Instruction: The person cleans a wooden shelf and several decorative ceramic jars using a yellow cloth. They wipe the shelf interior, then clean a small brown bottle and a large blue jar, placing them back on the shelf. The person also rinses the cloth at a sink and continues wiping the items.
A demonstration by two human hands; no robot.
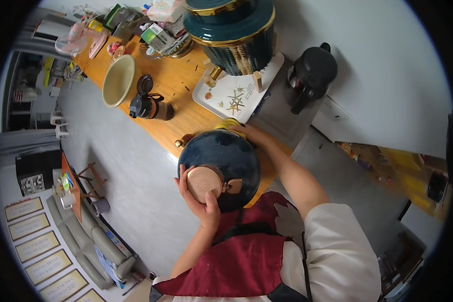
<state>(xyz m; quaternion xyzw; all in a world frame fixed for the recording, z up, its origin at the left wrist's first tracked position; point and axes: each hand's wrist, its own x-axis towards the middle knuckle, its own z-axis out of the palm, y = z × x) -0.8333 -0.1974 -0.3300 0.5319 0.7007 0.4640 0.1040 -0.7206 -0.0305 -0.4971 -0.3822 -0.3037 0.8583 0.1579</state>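
Observation:
Close in front of my body is a glossy dark blue-black round vessel (pixel 206 146) at the table's near end. My left hand (pixel 204 204) curls around a round copper-coloured cap (pixel 205 184) with an embossed top, over the vessel's near left part. Whether the cap is joined to the vessel, I cannot tell. A small brown tab (pixel 232 186) shows beside it. My right hand (pixel 246 132) is at the vessel's far edge, its fingers bent on a yellow cloth (pixel 229 123) and partly hidden. Left of the vessel a small gold knob (pixel 179 143) sticks out.
Beyond, on the wooden table (pixel 178 93), a green urn (pixel 231 30) with a gold tap stands on a white tray (pixel 206 100). A dark bottle (pixel 151 107) and cream bowl (pixel 119 80) stand left. Right is a black jug (pixel 314 70). Boxes (pixel 157 38) crowd the far end.

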